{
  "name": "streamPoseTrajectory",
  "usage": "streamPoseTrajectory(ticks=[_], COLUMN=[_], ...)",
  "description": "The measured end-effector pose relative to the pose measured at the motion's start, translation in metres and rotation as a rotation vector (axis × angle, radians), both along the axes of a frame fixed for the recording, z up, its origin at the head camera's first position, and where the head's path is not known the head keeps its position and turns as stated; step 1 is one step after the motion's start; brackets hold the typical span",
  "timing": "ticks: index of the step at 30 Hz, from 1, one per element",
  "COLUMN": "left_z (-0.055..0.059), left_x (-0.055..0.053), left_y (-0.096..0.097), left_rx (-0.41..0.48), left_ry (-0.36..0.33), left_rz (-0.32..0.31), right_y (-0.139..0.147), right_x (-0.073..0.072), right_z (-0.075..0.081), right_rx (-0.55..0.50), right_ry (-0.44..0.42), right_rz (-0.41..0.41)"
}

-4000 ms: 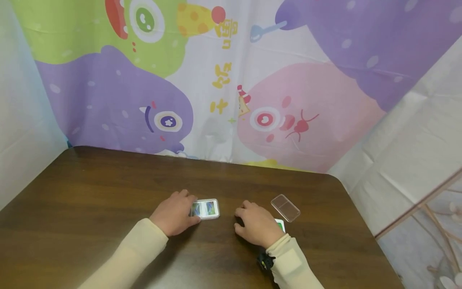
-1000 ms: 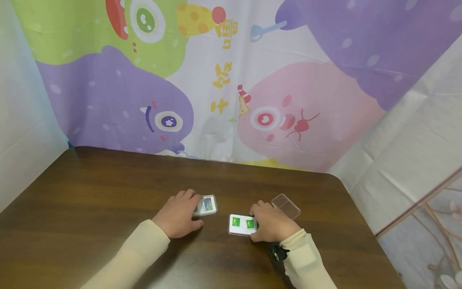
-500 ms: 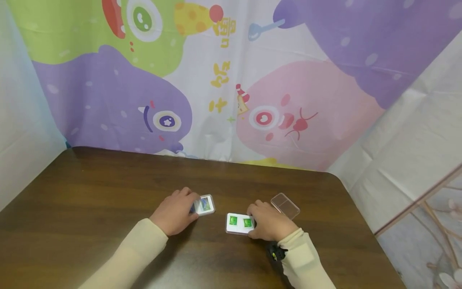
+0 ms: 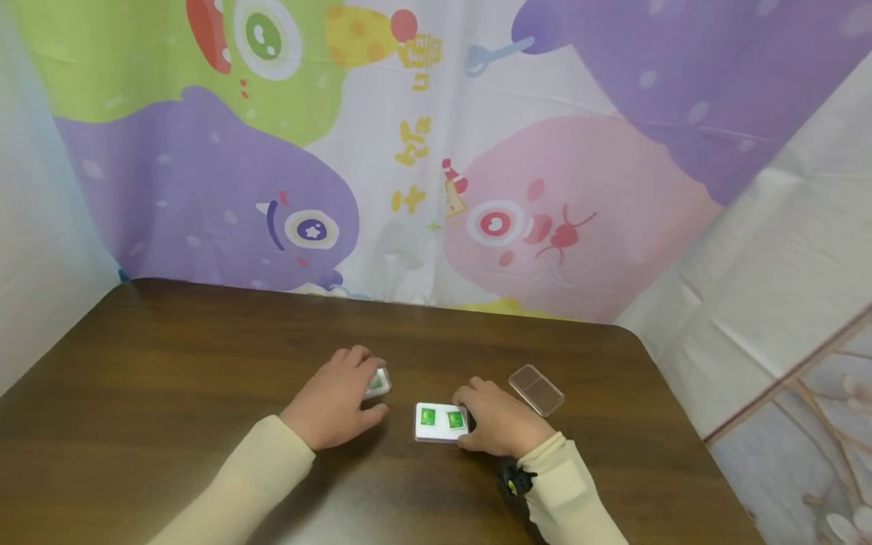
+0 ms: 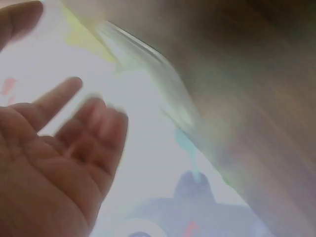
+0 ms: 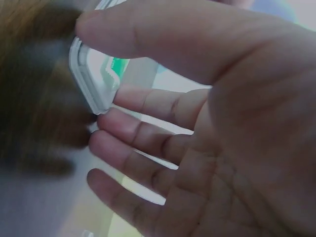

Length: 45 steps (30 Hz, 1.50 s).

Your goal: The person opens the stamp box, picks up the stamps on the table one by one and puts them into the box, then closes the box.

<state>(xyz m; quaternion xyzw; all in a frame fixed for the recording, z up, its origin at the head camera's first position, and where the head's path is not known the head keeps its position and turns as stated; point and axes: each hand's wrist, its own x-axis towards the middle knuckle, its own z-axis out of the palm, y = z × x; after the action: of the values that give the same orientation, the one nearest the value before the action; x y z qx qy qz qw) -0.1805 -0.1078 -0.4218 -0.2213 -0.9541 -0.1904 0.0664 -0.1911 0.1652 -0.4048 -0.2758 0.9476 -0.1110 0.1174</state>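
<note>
In the head view, a flat clear plastic case (image 4: pixel 441 434) with two green stamp-like squares on white lies on the table. My right hand (image 4: pixel 506 421) pinches its right end between thumb and fingers; the right wrist view shows the thumb (image 6: pixel 113 29) on one edge. Further left is a second clear case (image 4: pixel 379 384), mostly hidden under my left hand (image 4: pixel 334 401). The left wrist view has the left fingers (image 5: pixel 61 98) spread and apart from a blurred case (image 5: pixel 163 79).
A clear rectangular lid or tray (image 4: pixel 537 390), with a line across it, lies right of the right hand. The dark wooden table (image 4: pixel 204 325) ends at a printed curtain (image 4: pixel 402 250). A black device (image 4: pixel 515 478) sits on the right wrist.
My right hand, which covered the green-square case at first, now grips its right end and has slid it left. The left case has shifted left, more hidden under the left hand.
</note>
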Motion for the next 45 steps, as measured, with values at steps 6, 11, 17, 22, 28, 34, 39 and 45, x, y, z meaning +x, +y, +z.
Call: streamPoseTrajectory(ticks=[6,11,17,22,28,34,39,45], left_z=[0.005,-0.001,-0.006,-0.005,-0.005,-0.005,-0.005,-0.006], left_x=[0.013,0.014,0.016,0.017,0.016,0.017,0.017,0.017], left_y=[0.016,0.019,0.022,0.022,0.021,0.019,0.019,0.018], left_rx=[0.009,0.021,-0.002,0.019,0.035,0.023,0.02,0.021], left_ry=[-0.126,-0.188,-0.129,-0.134,-0.176,-0.153,-0.155,-0.171], left_rz=[-0.104,-0.107,-0.121,-0.114,-0.104,-0.111,-0.114,-0.098], right_y=[-0.004,-0.007,-0.008,-0.01,-0.005,0.024,0.049,0.058], right_x=[-0.001,0.001,0.002,0.002,0.0,-0.007,-0.005,-0.006], right_z=[-0.002,-0.003,-0.004,-0.007,-0.005,0.008,0.015,0.015], right_rx=[-0.008,-0.024,-0.037,-0.042,-0.07,0.028,0.107,0.129], right_ry=[0.023,0.012,0.022,0.044,-0.011,0.14,0.13,0.043], right_rz=[0.039,0.055,0.061,0.079,0.065,-0.204,-0.478,-0.59])
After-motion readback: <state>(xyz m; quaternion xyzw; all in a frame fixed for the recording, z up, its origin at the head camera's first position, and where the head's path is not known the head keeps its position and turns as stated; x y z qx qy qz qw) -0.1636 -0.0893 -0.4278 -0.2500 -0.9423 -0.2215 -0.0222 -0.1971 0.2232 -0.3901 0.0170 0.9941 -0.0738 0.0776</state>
